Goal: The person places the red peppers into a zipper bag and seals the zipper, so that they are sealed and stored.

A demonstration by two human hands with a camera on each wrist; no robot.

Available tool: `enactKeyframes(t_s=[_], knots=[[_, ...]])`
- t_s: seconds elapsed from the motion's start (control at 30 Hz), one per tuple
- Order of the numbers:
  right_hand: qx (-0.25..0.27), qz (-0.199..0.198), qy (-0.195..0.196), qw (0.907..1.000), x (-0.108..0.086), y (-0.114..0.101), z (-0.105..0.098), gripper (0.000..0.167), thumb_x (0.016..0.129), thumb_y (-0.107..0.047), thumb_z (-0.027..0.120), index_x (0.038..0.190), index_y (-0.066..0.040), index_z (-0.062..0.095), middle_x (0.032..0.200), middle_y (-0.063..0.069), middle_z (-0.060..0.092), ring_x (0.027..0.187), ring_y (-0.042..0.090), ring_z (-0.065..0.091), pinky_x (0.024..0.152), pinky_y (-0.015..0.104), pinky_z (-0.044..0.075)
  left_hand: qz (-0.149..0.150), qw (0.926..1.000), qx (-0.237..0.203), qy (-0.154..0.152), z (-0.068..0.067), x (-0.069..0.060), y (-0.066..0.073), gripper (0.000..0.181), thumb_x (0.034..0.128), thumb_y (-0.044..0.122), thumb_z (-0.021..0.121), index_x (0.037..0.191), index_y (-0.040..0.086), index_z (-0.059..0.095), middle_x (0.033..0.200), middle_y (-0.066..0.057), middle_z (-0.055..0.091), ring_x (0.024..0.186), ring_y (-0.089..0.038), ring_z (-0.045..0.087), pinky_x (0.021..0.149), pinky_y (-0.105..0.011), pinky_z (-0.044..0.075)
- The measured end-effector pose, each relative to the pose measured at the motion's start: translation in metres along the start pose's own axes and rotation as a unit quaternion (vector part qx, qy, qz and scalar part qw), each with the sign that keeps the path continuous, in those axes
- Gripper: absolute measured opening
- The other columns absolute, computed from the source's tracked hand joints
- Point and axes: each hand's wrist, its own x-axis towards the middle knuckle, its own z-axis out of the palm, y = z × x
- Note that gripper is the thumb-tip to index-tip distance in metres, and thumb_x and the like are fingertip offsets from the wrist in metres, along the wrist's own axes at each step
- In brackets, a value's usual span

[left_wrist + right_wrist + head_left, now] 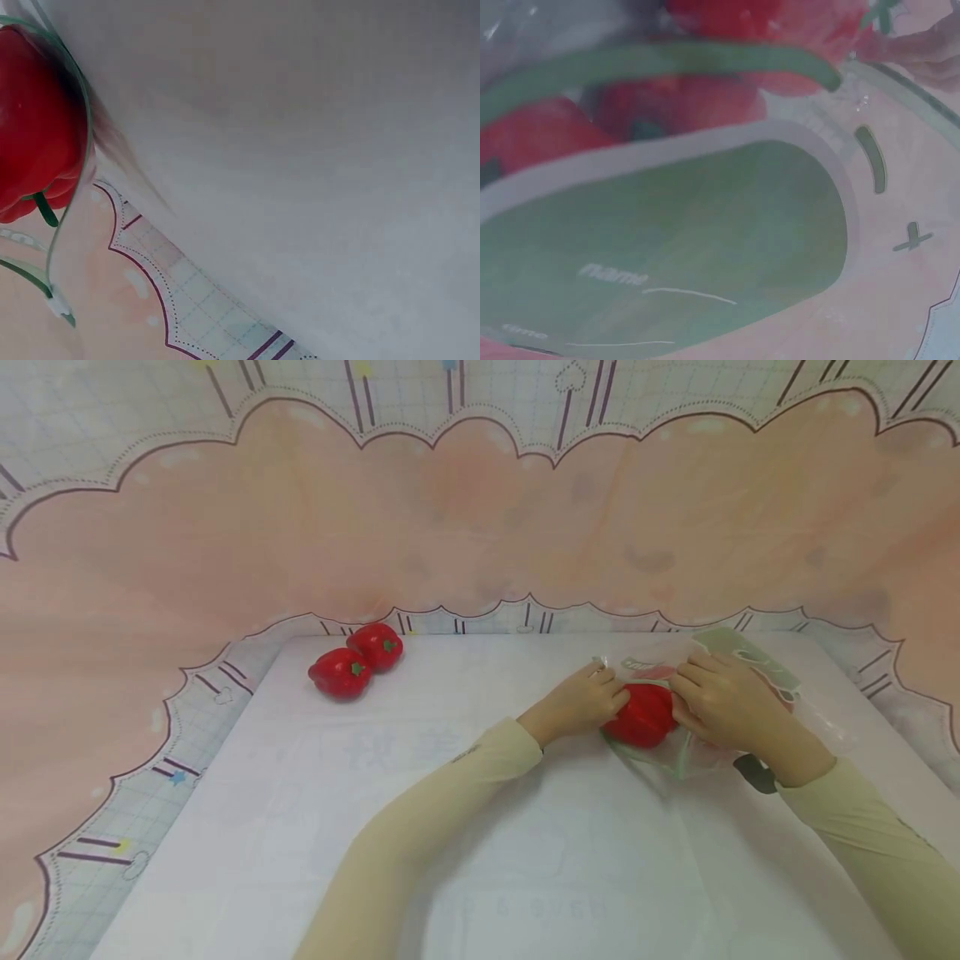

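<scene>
A red bell pepper sits at the open mouth of a clear plastic zip bag with green print. On the pepper's left, my left hand pinches the bag's rim, its fingertips against the pepper. From the other side my right hand grips the bag's upper edge. The left wrist view has the pepper framed by the bag's green-edged rim, with its green stem downward. Through the plastic in the right wrist view, more red peppers appear behind a green label. Both hands' fingertips are partly hidden.
Two red peppers, one in front and one behind, touch each other at the far left of the white table. A patterned cloth hangs behind. A dark object shows below my right wrist.
</scene>
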Motion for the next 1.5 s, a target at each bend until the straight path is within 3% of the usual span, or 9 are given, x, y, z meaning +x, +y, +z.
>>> enactKeyframes(t_s=[0.23, 0.47, 0.7, 0.93, 1.07, 1.2, 1.37, 1.5], knots=[[-0.001, -0.001, 0.012, 0.9999, 0.000, 0.000, 0.001, 0.039, 0.089, -0.018, 0.027, 0.067, -0.001, 0.054, 0.062, 0.011, 0.053, 0.062, 0.023, 0.044, 0.053, 0.034, 0.040, 0.007, 0.9999, 0.008, 0.007, 0.006, 0.004, -0.004, 0.019, 0.0932, 0.021, 0.051, 0.104, 0.017, 0.066, 0.102, 0.004, 0.070, 0.099, -0.014, 0.060, 0.097, -0.030, 0.046], [0.005, 0.006, 0.003, 1.0000, 0.000, 0.001, 0.001, 0.037, 0.087, -0.018, 0.028, 0.069, 0.000, 0.055, 0.063, 0.011, 0.055, 0.062, 0.023, 0.045, 0.054, 0.034, 0.042, -0.008, 0.9989, -0.037, -0.027, 0.010, 0.001, -0.003, 0.028, 0.0907, 0.034, 0.058, 0.114, 0.018, 0.060, 0.109, 0.004, 0.068, 0.102, -0.013, 0.060, 0.096, -0.027, 0.046], [0.006, 0.018, -0.011, 0.9998, 0.000, 0.001, 0.000, 0.031, 0.084, -0.017, 0.034, 0.070, -0.001, 0.056, 0.064, 0.011, 0.056, 0.063, 0.023, 0.045, 0.054, 0.033, 0.043, -0.018, 0.9972, -0.068, -0.023, 0.006, -0.005, -0.004, 0.030, 0.0893, 0.034, 0.061, 0.115, 0.018, 0.058, 0.109, 0.003, 0.068, 0.104, -0.013, 0.061, 0.097, -0.027, 0.046], [0.011, 0.024, -0.012, 0.9996, -0.001, 0.000, 0.000, 0.025, 0.082, -0.015, 0.037, 0.070, -0.001, 0.056, 0.063, 0.010, 0.055, 0.064, 0.022, 0.044, 0.055, 0.033, 0.042, -0.017, 0.9970, -0.072, -0.021, 0.003, -0.013, -0.010, 0.037, 0.0885, 0.036, 0.061, 0.121, 0.018, 0.058, 0.109, 0.004, 0.068, 0.106, -0.013, 0.060, 0.100, -0.028, 0.044], [0.011, 0.024, -0.008, 0.9996, -0.001, 0.000, 0.000, 0.025, 0.082, -0.014, 0.037, 0.070, -0.001, 0.056, 0.063, 0.010, 0.055, 0.064, 0.022, 0.044, 0.055, 0.033, 0.041, -0.016, 0.9966, -0.078, -0.020, -0.003, -0.021, -0.014, 0.039, 0.0873, 0.036, 0.062, 0.122, 0.019, 0.058, 0.109, 0.004, 0.067, 0.103, -0.014, 0.060, 0.101, -0.029, 0.043], [0.008, 0.021, -0.005, 0.9997, -0.002, 0.001, 0.000, 0.028, 0.083, -0.015, 0.035, 0.069, -0.001, 0.055, 0.063, 0.009, 0.054, 0.063, 0.022, 0.043, 0.055, 0.033, 0.041, -0.025, 0.9948, -0.090, -0.040, -0.013, -0.030, -0.020, 0.043, 0.0868, 0.040, 0.062, 0.123, 0.018, 0.056, 0.114, 0.002, 0.065, 0.109, -0.016, 0.058, 0.104, -0.031, 0.040], [0.007, 0.029, -0.018, 0.9994, -0.002, 0.000, -0.002, 0.012, 0.075, -0.009, 0.048, 0.069, -0.002, 0.056, 0.064, 0.009, 0.055, 0.063, 0.022, 0.045, 0.057, 0.034, 0.045, -0.049, 0.9914, -0.100, -0.069, -0.025, -0.040, -0.027, 0.050, 0.0884, 0.045, 0.058, 0.129, 0.016, 0.052, 0.122, -0.001, 0.061, 0.117, -0.018, 0.054, 0.107, -0.033, 0.039], [0.001, 0.037, -0.025, 0.9990, -0.001, 0.000, -0.004, 0.006, 0.070, -0.006, 0.055, 0.069, -0.001, 0.057, 0.064, 0.010, 0.056, 0.064, 0.022, 0.046, 0.058, 0.035, 0.046, -0.062, 0.9908, -0.099, -0.068, -0.032, -0.049, -0.032, 0.051, 0.0883, 0.045, 0.058, 0.130, 0.015, 0.052, 0.123, -0.002, 0.060, 0.117, -0.020, 0.054, 0.105, -0.035, 0.039]])
